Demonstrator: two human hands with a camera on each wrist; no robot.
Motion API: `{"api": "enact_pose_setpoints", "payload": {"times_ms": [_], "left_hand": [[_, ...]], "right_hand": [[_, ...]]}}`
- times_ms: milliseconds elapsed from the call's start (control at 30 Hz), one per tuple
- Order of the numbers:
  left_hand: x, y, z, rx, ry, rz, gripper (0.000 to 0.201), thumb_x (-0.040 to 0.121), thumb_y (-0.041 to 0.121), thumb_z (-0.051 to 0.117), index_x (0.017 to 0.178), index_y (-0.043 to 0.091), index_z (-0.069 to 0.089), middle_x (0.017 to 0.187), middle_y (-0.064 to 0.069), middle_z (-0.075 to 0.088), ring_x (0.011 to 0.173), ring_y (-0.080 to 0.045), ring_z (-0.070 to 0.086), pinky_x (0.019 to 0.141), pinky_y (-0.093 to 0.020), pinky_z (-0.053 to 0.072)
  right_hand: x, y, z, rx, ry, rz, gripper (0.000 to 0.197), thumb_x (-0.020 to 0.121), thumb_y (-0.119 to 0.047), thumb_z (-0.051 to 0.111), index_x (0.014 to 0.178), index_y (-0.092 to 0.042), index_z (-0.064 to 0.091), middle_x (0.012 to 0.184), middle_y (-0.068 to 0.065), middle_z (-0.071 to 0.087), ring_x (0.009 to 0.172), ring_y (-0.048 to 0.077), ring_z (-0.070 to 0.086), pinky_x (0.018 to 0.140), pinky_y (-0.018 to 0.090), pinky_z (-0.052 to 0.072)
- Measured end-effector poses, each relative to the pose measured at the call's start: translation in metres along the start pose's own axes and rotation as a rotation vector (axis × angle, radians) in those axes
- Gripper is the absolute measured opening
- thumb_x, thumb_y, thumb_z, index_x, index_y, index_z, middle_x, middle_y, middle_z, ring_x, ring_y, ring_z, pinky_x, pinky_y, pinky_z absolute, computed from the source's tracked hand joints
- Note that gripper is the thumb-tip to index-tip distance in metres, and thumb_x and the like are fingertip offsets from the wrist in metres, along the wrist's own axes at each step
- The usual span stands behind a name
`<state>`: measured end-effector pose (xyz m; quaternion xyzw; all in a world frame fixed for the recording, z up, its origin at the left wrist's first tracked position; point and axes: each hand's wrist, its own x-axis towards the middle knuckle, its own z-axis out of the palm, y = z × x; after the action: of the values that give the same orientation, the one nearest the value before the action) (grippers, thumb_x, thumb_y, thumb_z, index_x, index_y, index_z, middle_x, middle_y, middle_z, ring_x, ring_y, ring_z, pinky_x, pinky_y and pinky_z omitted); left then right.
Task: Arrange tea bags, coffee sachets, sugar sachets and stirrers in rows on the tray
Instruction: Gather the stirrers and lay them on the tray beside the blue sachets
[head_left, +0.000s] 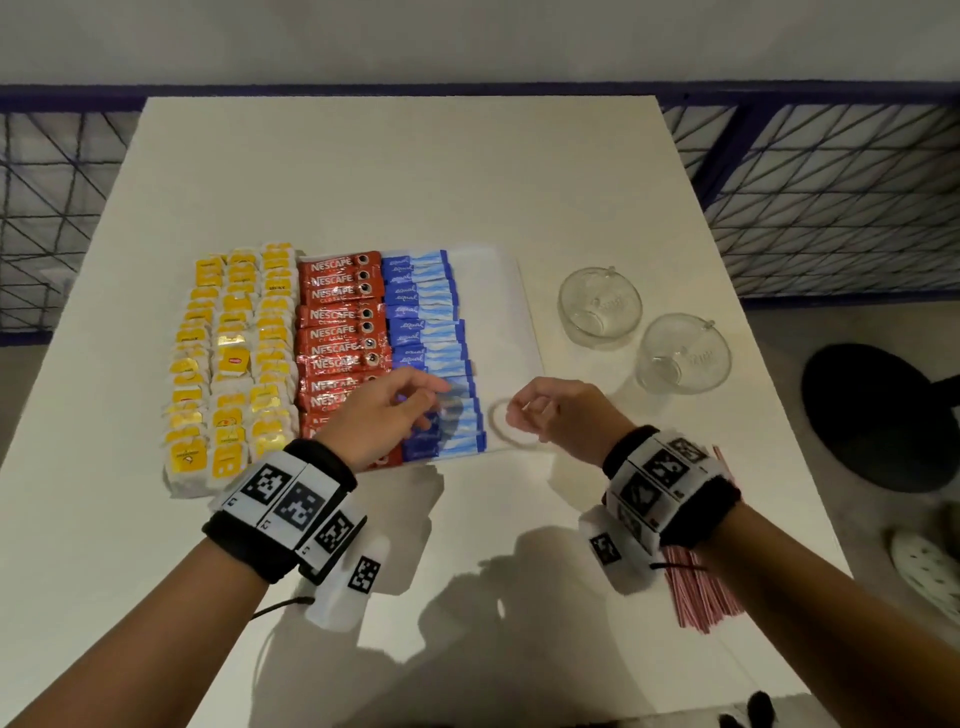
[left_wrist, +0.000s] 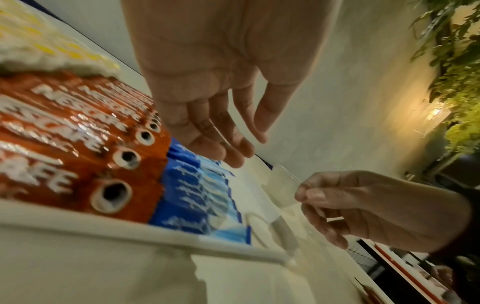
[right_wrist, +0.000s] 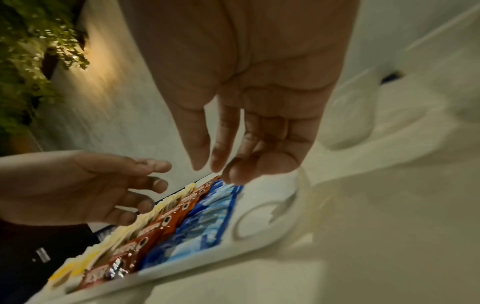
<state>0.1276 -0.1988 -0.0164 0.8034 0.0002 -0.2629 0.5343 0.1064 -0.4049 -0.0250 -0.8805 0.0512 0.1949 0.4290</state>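
White and broad, the table (head_left: 363, 171) we work at stands before a dark blue wire fence (head_left: 831, 197), and on it lies a white tray (head_left: 511, 312) filled in rows. We see yellow tea bags (head_left: 228, 358) in three columns at its left, red coffee sachets (head_left: 340, 332) stacked in a column beside them, and blue sugar sachets (head_left: 426, 332) in the next column, each row touching its neighbour. At the right side of the tray a bare white strip holds only a thin pale ring (head_left: 511, 423), perhaps a rubber band, near the front corner. Our left hand (head_left: 387, 415) hovers over the near end of the sugar sachets with its fingers (left_wrist: 207, 131) straight and relaxed, holding nothing. Our right hand (head_left: 558, 410) hangs just above the ring; its thumb and forefinger (right_wrist: 205, 144) come nearly together, the other fingers loosely curled, and we cannot tell from these views whether it pinches anything or merely touches the ring. Both wrists wear black bands with white marker tags. A bundle of red-and-white striped stirrers (head_left: 696, 592) lies on the table under our right forearm, off the tray. Two clear glass cups (head_left: 644, 332) stand on the table to the right of the tray, near each other. Beyond the table edge, on the floor at right, we see a round black base (head_left: 872, 415), and leafy green plants (left_wrist: 454, 61) show in the left wrist view.
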Motion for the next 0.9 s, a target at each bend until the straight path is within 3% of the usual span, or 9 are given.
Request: {"api": "enact_pose_setpoints", "payload": {"times_ms": [133, 200, 267, 367, 433, 667, 767, 833, 900], "left_hand": [[0.000, 0.002, 0.037, 0.004, -0.137, 0.005, 0.024, 0.097, 0.010, 0.046, 0.082, 0.025, 0.058, 0.083, 0.002, 0.061, 0.058, 0.002, 0.056, 0.058, -0.010, 0.043], [0.001, 0.007, 0.056, 0.032, -0.208, 0.023, 0.026, 0.096, 0.007, 0.045, 0.080, 0.023, 0.056, 0.078, 0.002, 0.059, 0.051, 0.005, 0.055, 0.052, -0.006, 0.040], [0.002, 0.011, 0.072, 0.062, -0.270, 0.037, 0.028, 0.096, 0.004, 0.044, 0.080, 0.024, 0.056, 0.075, 0.003, 0.057, 0.046, 0.007, 0.053, 0.051, -0.007, 0.038], [0.003, 0.014, 0.088, 0.075, -0.349, 0.041, 0.029, 0.095, 0.004, 0.045, 0.081, 0.025, 0.058, 0.073, 0.004, 0.057, 0.045, 0.006, 0.052, 0.051, -0.009, 0.038], [-0.001, 0.013, 0.096, 0.080, -0.385, 0.041, 0.029, 0.095, 0.004, 0.045, 0.081, 0.025, 0.058, 0.073, 0.004, 0.058, 0.045, 0.006, 0.051, 0.051, -0.009, 0.039], [-0.019, 0.005, 0.095, 0.089, -0.492, 0.014, 0.027, 0.095, 0.005, 0.045, 0.082, 0.024, 0.059, 0.073, 0.003, 0.059, 0.052, 0.000, 0.052, 0.049, -0.008, 0.038], [-0.026, 0.001, 0.089, 0.102, -0.500, 0.005, 0.026, 0.095, 0.005, 0.044, 0.083, 0.023, 0.059, 0.076, 0.002, 0.059, 0.058, -0.005, 0.052, 0.050, -0.008, 0.038], [-0.030, -0.001, 0.085, 0.101, -0.505, 0.007, 0.026, 0.096, 0.004, 0.044, 0.083, 0.022, 0.059, 0.076, 0.001, 0.059, 0.053, 0.000, 0.054, 0.050, -0.008, 0.038], [-0.034, -0.003, 0.082, 0.102, -0.507, 0.016, 0.027, 0.096, 0.004, 0.043, 0.084, 0.022, 0.059, 0.076, 0.001, 0.059, 0.050, 0.002, 0.053, 0.050, -0.008, 0.039]], "right_hand": [[-0.041, 0.036, -0.034, -0.189, 0.106, 0.043, 0.018, 0.086, -0.023, 0.064, 0.100, -0.012, 0.065, 0.087, 0.000, 0.061, 0.073, 0.008, 0.051, 0.065, 0.007, 0.039], [-0.060, 0.057, -0.052, -0.214, 0.240, 0.123, 0.023, 0.084, -0.023, 0.065, 0.104, -0.012, 0.062, 0.096, 0.006, 0.061, 0.080, 0.012, 0.052, 0.075, 0.021, 0.043], [-0.078, 0.076, -0.065, -0.269, 0.310, 0.236, 0.037, 0.082, -0.027, 0.067, 0.114, -0.011, 0.058, 0.108, 0.010, 0.057, 0.092, 0.018, 0.052, 0.082, 0.026, 0.040], [-0.101, 0.103, -0.073, -0.389, 0.235, 0.476, 0.066, 0.078, -0.039, 0.070, 0.132, -0.011, 0.045, 0.127, 0.012, 0.046, 0.116, 0.027, 0.047, 0.098, 0.033, 0.039], [-0.112, 0.113, -0.070, -0.404, 0.172, 0.603, 0.075, 0.075, -0.042, 0.070, 0.136, -0.009, 0.040, 0.132, 0.013, 0.042, 0.120, 0.029, 0.045, 0.101, 0.035, 0.037], [-0.119, 0.108, -0.042, -0.281, 0.247, 0.669, 0.064, 0.071, -0.037, 0.075, 0.122, -0.007, 0.049, 0.122, 0.013, 0.046, 0.112, 0.028, 0.049, 0.094, 0.034, 0.041], [-0.115, 0.105, -0.032, -0.280, 0.296, 0.684, 0.059, 0.072, -0.046, 0.071, 0.111, -0.005, 0.055, 0.111, 0.014, 0.056, 0.097, 0.029, 0.055, 0.080, 0.032, 0.045], [-0.114, 0.102, -0.027, -0.283, 0.323, 0.689, 0.058, 0.075, -0.050, 0.067, 0.106, -0.002, 0.056, 0.103, 0.015, 0.061, 0.089, 0.030, 0.057, 0.071, 0.029, 0.041], [-0.113, 0.099, -0.021, -0.300, 0.328, 0.696, 0.052, 0.080, -0.041, 0.065, 0.110, 0.000, 0.054, 0.108, 0.017, 0.060, 0.096, 0.033, 0.057, 0.071, 0.028, 0.039]]}}
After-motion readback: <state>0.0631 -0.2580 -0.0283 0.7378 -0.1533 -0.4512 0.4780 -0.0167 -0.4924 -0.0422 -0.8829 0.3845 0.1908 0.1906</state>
